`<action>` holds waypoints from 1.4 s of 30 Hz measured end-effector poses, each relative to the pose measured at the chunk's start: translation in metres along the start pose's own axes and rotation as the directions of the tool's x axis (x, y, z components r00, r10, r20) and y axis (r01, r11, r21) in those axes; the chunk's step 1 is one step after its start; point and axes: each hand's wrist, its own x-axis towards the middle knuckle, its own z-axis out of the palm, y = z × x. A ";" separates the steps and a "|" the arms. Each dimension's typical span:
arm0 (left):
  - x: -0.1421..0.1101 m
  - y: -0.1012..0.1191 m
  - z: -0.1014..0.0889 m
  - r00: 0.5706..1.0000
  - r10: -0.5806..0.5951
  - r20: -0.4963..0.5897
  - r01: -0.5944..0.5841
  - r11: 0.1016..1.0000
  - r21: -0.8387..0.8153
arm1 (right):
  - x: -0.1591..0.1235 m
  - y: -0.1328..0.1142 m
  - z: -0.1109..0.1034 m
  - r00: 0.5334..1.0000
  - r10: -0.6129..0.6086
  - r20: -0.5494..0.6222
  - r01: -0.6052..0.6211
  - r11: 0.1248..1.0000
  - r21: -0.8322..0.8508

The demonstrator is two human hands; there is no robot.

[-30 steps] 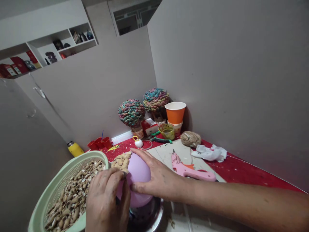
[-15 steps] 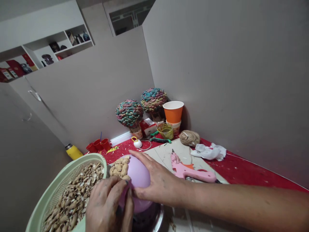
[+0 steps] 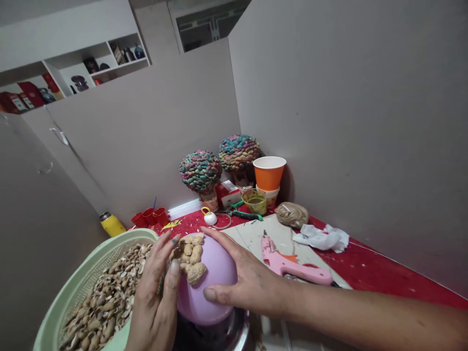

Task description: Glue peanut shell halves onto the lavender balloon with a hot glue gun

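A pink balloon [image 3: 215, 285] sits in a metal bowl [image 3: 237, 329] in front of me. Several peanut shells [image 3: 192, 256] are stuck on its upper left side. My right hand [image 3: 246, 278] lies spread over the balloon's right side, fingers flat on it. My left hand [image 3: 155, 292] rests against the balloon's left side, fingers stretched out and touching the stuck shells. Its thumb is near one shell. I see nothing held in either hand.
A green basket [image 3: 66, 304] of peanut shells stands at the left. A pink glue gun [image 3: 292, 265] lies on a board to the right. Behind are two yarn balls, an orange cup [image 3: 269, 173], a twine ball [image 3: 291, 214], white cloth, red cups and a yellow bottle.
My left hand has opened out from a curled pose and moved up the balloon's left side. More of the shell patch shows now. The right hand stays on the balloon.
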 end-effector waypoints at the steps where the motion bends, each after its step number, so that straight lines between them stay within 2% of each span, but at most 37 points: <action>1: 0.002 -0.001 0.002 0.996 -0.058 0.063 0.060 0.998 -0.027 | 0.000 0.001 0.000 1.000 -0.009 0.017 0.009 1.000 0.014; 4: 0.004 -0.004 0.007 0.971 -0.168 0.170 0.186 0.978 -0.097 | 0.001 0.006 -0.003 0.997 -0.002 0.073 0.002 1.000 -0.005; 7: 0.003 -0.007 0.013 0.960 -0.213 0.185 0.239 0.961 -0.136 | 0.001 0.012 -0.009 0.994 0.016 0.111 -0.003 0.994 -0.111; 8: 0.002 -0.008 0.015 0.959 -0.217 0.180 0.244 0.959 -0.143 | 0.000 0.013 -0.011 0.996 -0.019 0.092 0.033 0.988 -0.153; 10: 0.000 -0.010 0.019 0.967 -0.211 0.143 0.233 0.959 -0.159 | -0.003 0.012 -0.017 0.977 -0.212 -0.008 0.203 0.949 -0.241; 11: -0.001 -0.011 0.021 0.972 -0.205 0.118 0.223 0.961 -0.164 | -0.005 0.009 -0.019 0.934 -0.353 -0.060 0.323 0.902 -0.286; 12: -0.002 -0.012 0.023 0.976 -0.194 0.103 0.209 0.964 -0.166 | -0.007 0.005 -0.021 0.867 -0.490 -0.089 0.438 0.836 -0.332; 14: -0.003 -0.014 0.025 0.983 -0.155 0.096 0.168 0.973 -0.158 | -0.008 -0.006 -0.022 0.724 -0.689 -0.034 0.623 0.674 -0.396; 16: -0.004 -0.016 0.025 0.989 -0.102 0.109 0.117 0.984 -0.135 | -0.006 -0.018 -0.020 0.626 -0.777 0.070 0.726 0.547 -0.417; 18: -0.005 -0.018 0.025 0.993 -0.060 0.102 0.071 0.992 -0.104 | -0.001 -0.026 -0.016 0.583 -0.801 0.135 0.762 0.481 -0.435; 20: -0.005 -0.019 0.026 0.995 -0.036 0.091 0.043 0.997 -0.070 | 0.005 -0.030 -0.013 0.574 -0.801 0.167 0.770 0.459 -0.443; 30: -0.005 -0.020 0.032 0.998 0.055 0.019 -0.054 0.998 -0.036 | 0.014 -0.036 -0.021 0.605 -0.714 0.354 0.776 0.428 -0.463; 38: -0.004 -0.021 0.033 0.998 0.058 0.028 -0.057 0.998 -0.016 | 0.011 -0.036 -0.021 0.637 -0.680 0.365 0.756 0.456 -0.470; 42: -0.005 -0.023 0.034 0.995 0.095 0.020 -0.094 0.995 -0.011 | 0.014 -0.034 -0.021 0.607 -0.688 0.397 0.785 0.442 -0.434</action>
